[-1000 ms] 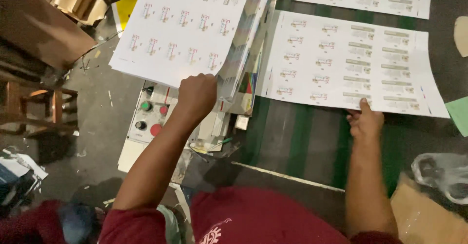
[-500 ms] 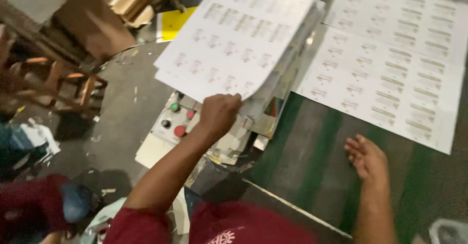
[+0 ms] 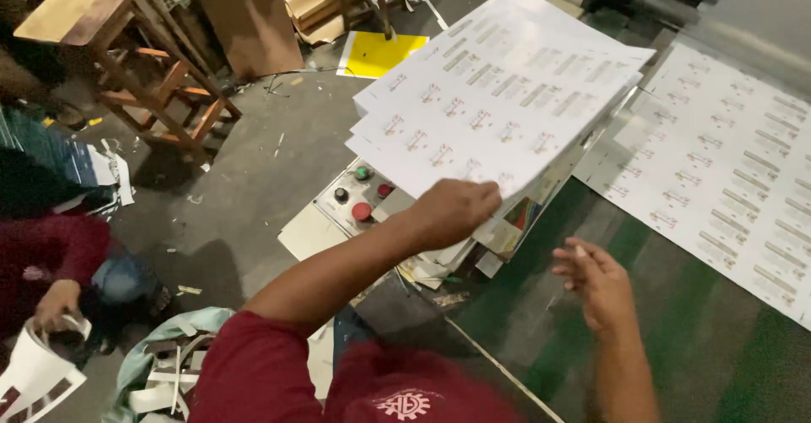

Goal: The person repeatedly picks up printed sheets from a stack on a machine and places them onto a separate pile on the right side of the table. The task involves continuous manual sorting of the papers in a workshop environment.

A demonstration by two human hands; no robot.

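Green machine bed (image 3: 676, 338) carries a printed sheet (image 3: 726, 178) far right, while the left hand (image 3: 452, 212) pinches the near edge of a sheet stack (image 3: 498, 102) above the button panel (image 3: 359, 195), and the right hand (image 3: 596, 279) hovers empty, fingers loose.

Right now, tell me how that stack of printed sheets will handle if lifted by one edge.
The stack of printed sheets probably flops: the left hand holds only its near edge, and the sheets fan apart. Smooth sheets may slide. The right hand hovers open.
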